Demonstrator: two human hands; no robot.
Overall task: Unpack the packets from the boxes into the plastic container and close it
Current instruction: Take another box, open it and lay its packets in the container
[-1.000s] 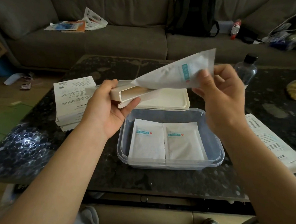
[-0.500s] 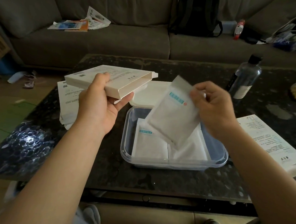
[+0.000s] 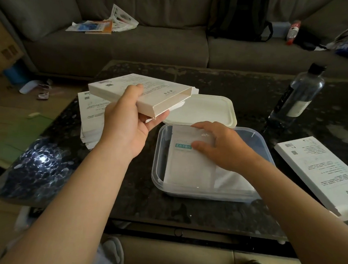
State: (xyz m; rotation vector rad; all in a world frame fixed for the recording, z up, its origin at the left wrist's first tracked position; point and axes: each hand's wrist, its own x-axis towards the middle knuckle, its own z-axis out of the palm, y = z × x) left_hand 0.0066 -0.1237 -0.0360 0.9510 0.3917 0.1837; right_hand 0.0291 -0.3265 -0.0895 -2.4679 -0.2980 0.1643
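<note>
Pressing down on a white paper packet [image 3: 189, 165] with a teal label, the right hand [image 3: 227, 147] lies inside the clear rectangular plastic container [image 3: 156, 171]. Fingers spread and nearly straight, thumb at the label's edge, nothing pinched. Packet lies flat in the container's left half. A second white packet [image 3: 233, 180] shows beside it on the right, partly under the forearm; whether more lie beneath cannot be told.

Left hand [image 3: 126, 127] grips a flat white cardboard box [image 3: 151, 93], thumb on top, fingers curled underneath. Box is held in the air, up and left of the container, with its open end toward the right. Its inside is not visible.

Cream plastic lid [image 3: 207, 109] lies flat just behind the container, off it. Container open.

Stack of white boxes [image 3: 90, 114] sits on the dark speckled table [image 3: 213, 81] to the left, partly behind the left wrist. Another white printed box [image 3: 321, 171] lies flat at the right of the container, apart from it. Clear plastic bottle [image 3: 297, 96] with a black cap stands at the far right.

Beyond the table: grey sofa [image 3: 133, 45], black backpack [image 3: 239, 15] propped on it, loose papers [image 3: 102, 23] on the left cushion.
</note>
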